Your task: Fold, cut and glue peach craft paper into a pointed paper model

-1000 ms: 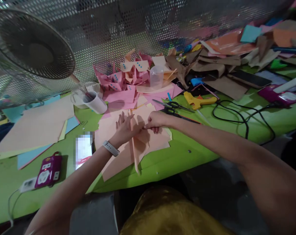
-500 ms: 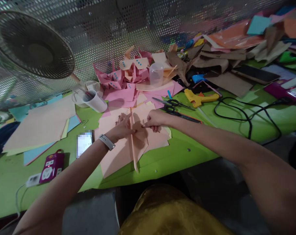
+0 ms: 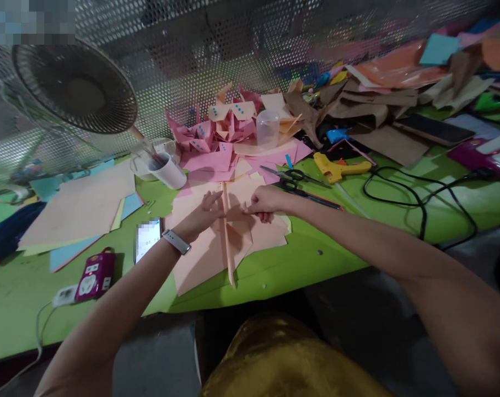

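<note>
grip of the right hand (image 3: 263,202) was pinched narrow on a fold of the peach paper (image 3: 216,248), thumb and fingertips closed on the edge just right of the raised centre crease. left hand (image 3: 204,212) lay flat and open on the same sheet, fingers spread, holding nothing, pressing the paper down just left of the crease. a watch (image 3: 176,241) sat on the left wrist.

peach paper rested on the green worktop (image 3: 307,259), near its front edge, directly under both hands; the crease ran as a thin upright ridge from between the hands toward the person.

surroundings: black scissors (image 3: 293,179) lay just beyond the right hand, blades pointing left, close to the wrist. a yellow glue gun (image 3: 336,168) sat further right, with a black cable (image 3: 415,198) looping across the worktop beside the right forearm. behind the hands, a heap of pink folded papers (image 3: 208,140) and a clear plastic cup (image 3: 268,128). a white mug (image 3: 167,170) lay tipped at the left, beneath a fan (image 3: 74,85). a phone (image 3: 148,238) lay just beside the left wrist; a purple power strip (image 3: 95,274) further left. flat sheets (image 3: 80,207) were stacked at far left, brown paper scraps (image 3: 357,107) at far right. nothing lay between the hands and the sheet.
</note>
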### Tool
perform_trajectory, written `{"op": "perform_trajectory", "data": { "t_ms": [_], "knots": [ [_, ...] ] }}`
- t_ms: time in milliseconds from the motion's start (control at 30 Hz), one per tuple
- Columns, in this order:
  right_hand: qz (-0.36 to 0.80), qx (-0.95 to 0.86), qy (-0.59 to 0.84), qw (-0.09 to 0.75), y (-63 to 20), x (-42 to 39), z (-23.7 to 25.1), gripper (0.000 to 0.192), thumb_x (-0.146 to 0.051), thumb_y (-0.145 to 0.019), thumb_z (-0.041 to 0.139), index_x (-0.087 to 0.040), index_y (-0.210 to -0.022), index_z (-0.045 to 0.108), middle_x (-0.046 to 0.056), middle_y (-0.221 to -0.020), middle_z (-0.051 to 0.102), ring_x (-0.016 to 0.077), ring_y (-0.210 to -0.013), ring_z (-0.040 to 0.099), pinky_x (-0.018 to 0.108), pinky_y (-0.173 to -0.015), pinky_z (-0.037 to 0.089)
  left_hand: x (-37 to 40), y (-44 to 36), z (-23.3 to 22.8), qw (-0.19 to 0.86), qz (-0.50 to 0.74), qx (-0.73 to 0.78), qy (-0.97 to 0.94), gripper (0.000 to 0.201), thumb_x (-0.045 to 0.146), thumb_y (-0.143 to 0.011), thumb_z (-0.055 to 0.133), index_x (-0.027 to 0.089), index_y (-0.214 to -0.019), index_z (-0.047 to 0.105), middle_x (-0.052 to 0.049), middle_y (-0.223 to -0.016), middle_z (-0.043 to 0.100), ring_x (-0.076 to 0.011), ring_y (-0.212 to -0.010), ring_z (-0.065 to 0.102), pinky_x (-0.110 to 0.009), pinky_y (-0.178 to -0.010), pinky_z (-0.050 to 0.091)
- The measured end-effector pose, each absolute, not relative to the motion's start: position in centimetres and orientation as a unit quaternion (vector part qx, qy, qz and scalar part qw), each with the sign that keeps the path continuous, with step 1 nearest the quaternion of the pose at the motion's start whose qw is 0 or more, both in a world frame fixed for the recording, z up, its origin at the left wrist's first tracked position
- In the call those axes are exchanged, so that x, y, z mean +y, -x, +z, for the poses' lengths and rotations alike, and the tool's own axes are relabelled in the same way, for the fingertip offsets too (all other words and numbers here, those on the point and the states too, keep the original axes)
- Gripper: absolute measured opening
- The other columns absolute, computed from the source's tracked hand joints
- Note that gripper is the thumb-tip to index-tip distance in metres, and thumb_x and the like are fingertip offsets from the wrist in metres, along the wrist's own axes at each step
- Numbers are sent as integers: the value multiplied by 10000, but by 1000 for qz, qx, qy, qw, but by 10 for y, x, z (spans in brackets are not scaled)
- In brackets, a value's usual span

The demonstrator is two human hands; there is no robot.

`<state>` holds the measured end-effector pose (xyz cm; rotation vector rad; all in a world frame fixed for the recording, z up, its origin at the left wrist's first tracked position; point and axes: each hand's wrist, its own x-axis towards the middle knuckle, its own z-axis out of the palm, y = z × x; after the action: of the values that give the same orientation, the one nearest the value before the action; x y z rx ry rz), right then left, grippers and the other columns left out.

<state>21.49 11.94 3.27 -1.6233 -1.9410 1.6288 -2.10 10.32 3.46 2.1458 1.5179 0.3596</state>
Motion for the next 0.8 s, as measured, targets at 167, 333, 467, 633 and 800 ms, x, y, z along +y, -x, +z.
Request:
{"op": "perform_trajectory", "data": {
  "t_ms": [167,333,467,633,800],
  "knots": [
    [405,-726,547,99,-214,94,42,401,-578,-802,675,-184,-755,613,46,-724,715,160,-622,655,243,-525,434,67,26,48,269,164,464,-828,422,311,-915,514,286,-1335,542,-76,-1607,266,-272,-1490,199,-533,-1143,321],
    [270,-780,559,79,-202,68,46,380,-552,-782,685,-206,-897,575,45,-934,698,192,-764,623,270,-529,316,45,29,38,186,116,401,-889,408,397,-915,574,263,-1300,558,-105,-1572,335,-274,-1489,206,-545,-1179,256],
    [254,-793,550,70,-196,65,43,293,-454,-792,689,-208,-875,553,44,-960,665,187,-775,607,273,-549,314,42,28,28,111,128,389,-905,399,419,-940,539,214,-1282,546,-137,-1546,373,-272,-1486,216,-529,-1197,226],
    [254,-787,557,74,-195,66,42,276,-409,-771,713,-206,-856,547,41,-948,657,187,-781,603,272,-568,323,36,25,23,59,154,375,-912,431,427,-926,564,196,-1287,520,-159,-1523,404,-286,-1464,276,-514,-1193,259],
    [347,-754,551,91,-192,67,43,266,-308,-752,717,-219,-944,554,-14,-847,673,155,-730,602,252,-559,336,28,22,19,28,154,380,-912,411,337,-925,551,162,-1294,499,-173,-1511,418,-288,-1435,338,-506,-1172,316]
  ]
}}
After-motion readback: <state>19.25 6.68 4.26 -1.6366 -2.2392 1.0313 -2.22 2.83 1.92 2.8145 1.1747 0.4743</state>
